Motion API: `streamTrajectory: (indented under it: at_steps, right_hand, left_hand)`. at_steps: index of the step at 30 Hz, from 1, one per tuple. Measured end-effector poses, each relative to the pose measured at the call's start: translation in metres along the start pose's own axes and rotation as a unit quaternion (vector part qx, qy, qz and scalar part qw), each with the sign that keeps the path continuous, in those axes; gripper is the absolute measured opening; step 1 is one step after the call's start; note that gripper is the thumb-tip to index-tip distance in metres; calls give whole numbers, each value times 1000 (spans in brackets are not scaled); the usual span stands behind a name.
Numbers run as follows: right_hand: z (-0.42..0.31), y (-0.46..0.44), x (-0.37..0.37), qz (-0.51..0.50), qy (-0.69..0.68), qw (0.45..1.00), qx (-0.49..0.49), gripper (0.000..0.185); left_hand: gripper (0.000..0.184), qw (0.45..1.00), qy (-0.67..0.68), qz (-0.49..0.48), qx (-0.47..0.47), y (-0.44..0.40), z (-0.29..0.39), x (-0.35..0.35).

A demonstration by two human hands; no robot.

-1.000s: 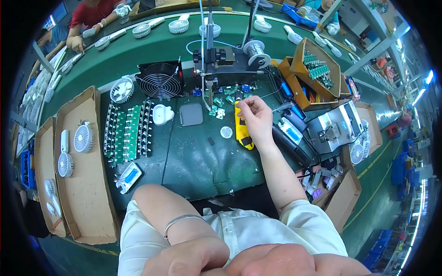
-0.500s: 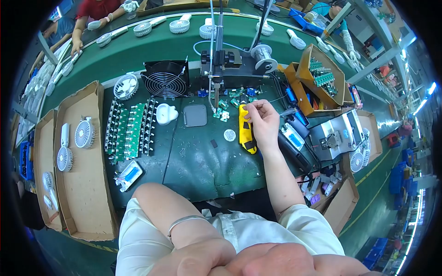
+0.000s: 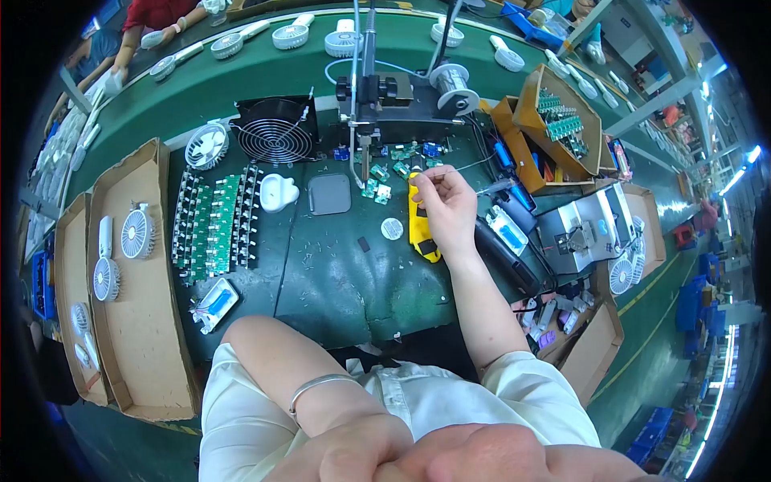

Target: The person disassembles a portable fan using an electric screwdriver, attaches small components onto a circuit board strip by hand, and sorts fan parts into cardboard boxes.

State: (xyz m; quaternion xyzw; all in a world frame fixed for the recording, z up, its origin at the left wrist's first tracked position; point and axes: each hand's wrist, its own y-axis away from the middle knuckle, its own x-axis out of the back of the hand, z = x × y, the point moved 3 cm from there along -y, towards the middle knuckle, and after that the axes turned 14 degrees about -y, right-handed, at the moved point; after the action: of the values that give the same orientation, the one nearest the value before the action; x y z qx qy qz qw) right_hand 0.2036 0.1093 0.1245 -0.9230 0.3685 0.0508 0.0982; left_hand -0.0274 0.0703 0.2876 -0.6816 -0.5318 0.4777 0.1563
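Note:
My right hand [image 3: 448, 205] is closed, thumb and fingers pinched at the upper end of a yellow tool with black patches [image 3: 421, 229], which lies lengthwise on the green mat. Its exact kind is unclear. Small green circuit boards [image 3: 377, 190] lie just beyond my fingertips, under the upright soldering stand [image 3: 365, 120]. A white round disc [image 3: 392, 229] is to the left of the tool. My left hand [image 3: 353, 446], below a silver bangle, is folded up close to my face with bent fingers; its fingertips are hidden and I see nothing in it.
A black fan [image 3: 277, 132] and rows of circuit boards [image 3: 215, 229] occupy the left. Cardboard trays [image 3: 148, 345] hold white handheld fans. Right are an open white casing [image 3: 507, 231], a metal fixture [image 3: 578, 241] and a box of boards [image 3: 594, 132]. People work beyond the conveyor [image 3: 265, 72].
The view has shifted slightly, so the bench things appear further left. My right hand stays at the yellow tool, and its fingers look a little more curled. My left arm barely differs.

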Motion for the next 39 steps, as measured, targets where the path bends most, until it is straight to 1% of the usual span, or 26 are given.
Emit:
streamTrajectory:
  at_steps: [1, 2, 4, 5, 6, 7, 8, 9, 10, 11, 12, 15, 18, 21, 23, 25, 26, 27, 28, 29, 30, 31, 32, 34, 35, 39]
  right_hand:
    - [2, -1, 0, -4, -12, 1000, -1, 9]
    - [5, 0, 0, -3, -24, 1000, -2, 9]
    - [8, -1, -1, -11, -20, 999, 27, 8]
    - [8, 0, 0, -10, 16, 999, 32, 9]
    - [16, -3, 3, -12, 13, 999, 51, 11]
    - [13, -2, 4, -15, 24, 998, 54, 13]
    - [8, 0, 4, -9, 30, 998, 52, 12]
    - [8, -1, 4, -6, 14, 998, 63, 13]
    - [4, -1, 3, -6, 53, 993, 103, 14]
    - [5, -2, 4, -8, 60, 992, 114, 14]
    - [10, -2, 4, -20, 50, 995, 88, 13]
    - [3, -1, 5, -13, 52, 994, 92, 14]
    - [3, -3, 8, -2, 48, 993, 112, 15]
    - [0, -4, 11, 10, 40, 992, 123, 15]
    - [-2, -2, 12, 15, 38, 992, 120, 15]
    - [1, -2, 11, 15, 40, 990, 131, 15]
    - [3, -2, 10, 14, 36, 991, 125, 15]
    - [4, -2, 9, 12, 33, 991, 128, 15]
    - [5, -2, 9, 11, 30, 991, 131, 15]
    - [6, -1, 9, 12, 38, 988, 149, 13]
    - [4, -1, 9, 6, 34, 990, 135, 13]
    - [2, -1, 10, 0, 30, 992, 120, 12]
    - [3, -2, 11, 2, 35, 994, 106, 12]
    - [3, -2, 13, 24, 13, 996, 84, 13]
    - [11, -5, 11, 38, 16, 991, 129, 13]
    - [11, -6, 11, 40, 4, 991, 131, 13]
  left_hand:
    - [48, 999, -50, 3, 3, 3, 4, -2]
    - [48, 991, -124, 22, 40, 5, 5, -6]
    - [48, 978, -181, 47, 92, 7, -9, -13]
    - [47, 995, 9, 86, 44, 10, -17, -19]
    - [46, 985, 114, 122, 35, 14, -21, -18]
    - [46, 963, 217, 157, 19, 18, -25, -18]
    - [47, 995, 53, 78, 26, 21, -18, -9]
    - [49, 994, -106, -12, 22, 26, -16, -1]
    - [50, 982, -177, -58, 24, 28, -14, -2]
    - [51, 963, -247, -103, 19, 31, -12, -4]
    - [51, 949, -254, -97, 161, 30, -3, -9]
    - [50, 888, -251, -31, 384, 33, 6, -28]
    - [56, 869, -256, -74, 417, 44, 6, -27]
    - [43, 850, -182, -112, 482, 63, -3, -21]
    - [35, 836, -178, -134, 502, 89, -8, -29]
    - [37, 814, -164, -211, 516, 125, -9, -34]
    - [39, 793, -128, -278, 527, 142, -7, -28]
    - [41, 754, -127, -401, 504, 155, -12, -24]
    - [45, 704, -122, -516, 472, 171, -17, -21]
    - [46, 660, -119, -583, 459, 193, -18, -17]
    - [48, 612, -115, -645, 442, 215, -15, -12]
    - [43, 569, -164, -691, 415, 231, -13, -13]
    - [43, 570, -159, -692, 414, 236, -8, -13]
    - [41, 569, -193, -687, 409, 235, -8, -20]
    - [42, 577, -193, -682, 406, 235, -8, -17]
    - [42, 579, -191, -685, 399, 235, -9, -15]
